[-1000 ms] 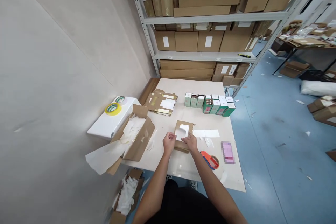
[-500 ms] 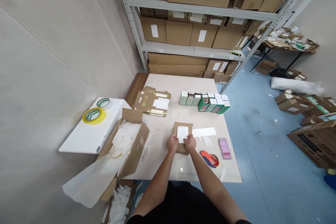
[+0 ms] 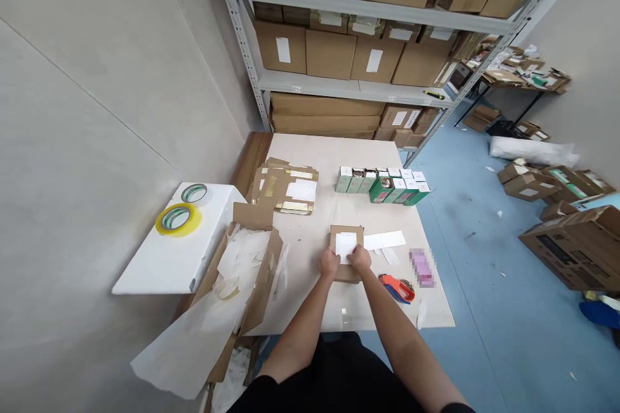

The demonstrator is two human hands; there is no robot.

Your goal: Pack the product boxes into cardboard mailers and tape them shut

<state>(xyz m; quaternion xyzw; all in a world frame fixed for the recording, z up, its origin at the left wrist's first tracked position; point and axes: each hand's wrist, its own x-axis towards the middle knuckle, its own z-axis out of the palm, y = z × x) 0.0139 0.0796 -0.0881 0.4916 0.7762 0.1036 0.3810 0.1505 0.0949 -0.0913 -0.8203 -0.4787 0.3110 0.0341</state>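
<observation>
A small brown cardboard box [image 3: 347, 275] lies on the table in front of me, with a white label [image 3: 345, 244] on its upper face. My left hand [image 3: 329, 263] is closed at the label's lower left corner, over the box's left side. At the lower right corner, my right hand [image 3: 360, 261] pinches the label with its thumb on top. The fingertips under both hands are partly hidden. Just right of the box lies a white paper strip [image 3: 385, 241] with scraps below it. An orange and blue tape dispenser [image 3: 398, 288] rests beyond my right wrist.
Green and white small boxes [image 3: 400, 188] stand in rows at the back right of the table. Flattened cardboard [image 3: 271, 187] lies back left. An open carton [image 3: 264, 284] of white paper stands left, beside yellow tape [image 3: 194, 222] on a white surface. Loaded shelving [image 3: 358, 87] rises behind.
The view has shifted slightly, so the table and box appear a little farther right. Both hands stay at the label's lower corners, with the box still beneath them.
</observation>
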